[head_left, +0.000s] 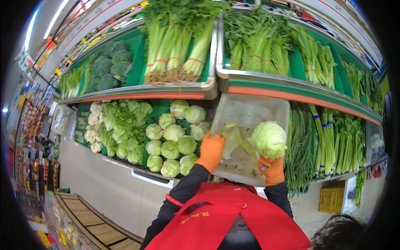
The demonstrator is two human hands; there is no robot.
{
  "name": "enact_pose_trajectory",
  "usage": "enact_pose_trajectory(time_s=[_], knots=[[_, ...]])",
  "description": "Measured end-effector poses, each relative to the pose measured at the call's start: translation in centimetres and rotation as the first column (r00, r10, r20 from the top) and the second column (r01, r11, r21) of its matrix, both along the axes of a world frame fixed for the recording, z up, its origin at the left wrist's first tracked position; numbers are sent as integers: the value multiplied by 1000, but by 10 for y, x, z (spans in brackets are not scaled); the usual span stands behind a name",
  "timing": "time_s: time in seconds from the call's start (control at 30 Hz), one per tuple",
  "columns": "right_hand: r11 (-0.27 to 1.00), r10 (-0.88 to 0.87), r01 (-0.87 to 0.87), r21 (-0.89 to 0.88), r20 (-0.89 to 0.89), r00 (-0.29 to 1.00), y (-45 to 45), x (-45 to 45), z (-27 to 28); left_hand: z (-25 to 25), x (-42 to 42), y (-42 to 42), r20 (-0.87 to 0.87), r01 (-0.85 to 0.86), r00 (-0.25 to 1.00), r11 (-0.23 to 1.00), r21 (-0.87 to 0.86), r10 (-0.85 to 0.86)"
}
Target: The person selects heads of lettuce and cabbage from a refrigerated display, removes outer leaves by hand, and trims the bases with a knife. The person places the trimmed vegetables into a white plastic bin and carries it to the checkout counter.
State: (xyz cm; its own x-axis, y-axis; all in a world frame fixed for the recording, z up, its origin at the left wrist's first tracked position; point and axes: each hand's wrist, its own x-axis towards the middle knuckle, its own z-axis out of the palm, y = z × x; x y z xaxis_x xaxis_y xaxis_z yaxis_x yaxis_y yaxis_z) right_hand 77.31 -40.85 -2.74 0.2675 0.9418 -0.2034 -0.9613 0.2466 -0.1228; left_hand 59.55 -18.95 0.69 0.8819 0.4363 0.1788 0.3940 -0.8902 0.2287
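My right hand (271, 171), in an orange glove, grips a pale green iceberg lettuce head (268, 137) from its near side. A small grey object (264, 168) shows among those fingers, too little of it visible to name. Beneath the lettuce is a shallow whitish plastic tray (250, 104), with loose leaves (232, 140) and green scraps on its bottom. My left hand (212, 151), gloved the same way, is at the tray's left rim with its fingertips close to the loose leaves. Whether it holds the rim or a leaf is hidden.
Left of the tray lie several lettuce heads (170, 149), then leaf lettuce (125, 125) and cauliflower (93, 137). To its right hang long beans (301, 150). A metal-edged shelf (297, 79) with celery (175, 47) and broccoli (111, 64) runs above. A yellow crate (332, 197) stands at lower right.
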Motion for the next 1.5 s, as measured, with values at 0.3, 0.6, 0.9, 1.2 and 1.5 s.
enact_pose_trajectory(time_s=[0.3,0.6,0.9,1.2,1.5], knots=[[846,-217,516,-136,796,565,3,-33,76,61,3,-64,369,465,862,-252,-849,348],[964,118,171,-205,902,415,11,-33,124,8,-14,-66,261,585,802,-622,-520,537],[825,229,564,28,897,-379,8,-60,126,-2,-9,-80,281,543,796,-430,-721,535],[757,69,637,-148,987,147,-16,-41,124,-5,-11,-77,180,586,773,-577,-569,608],[795,313,602,-80,904,-293,-13,-62,82,1,-11,-88,80,631,754,-686,-363,652]])
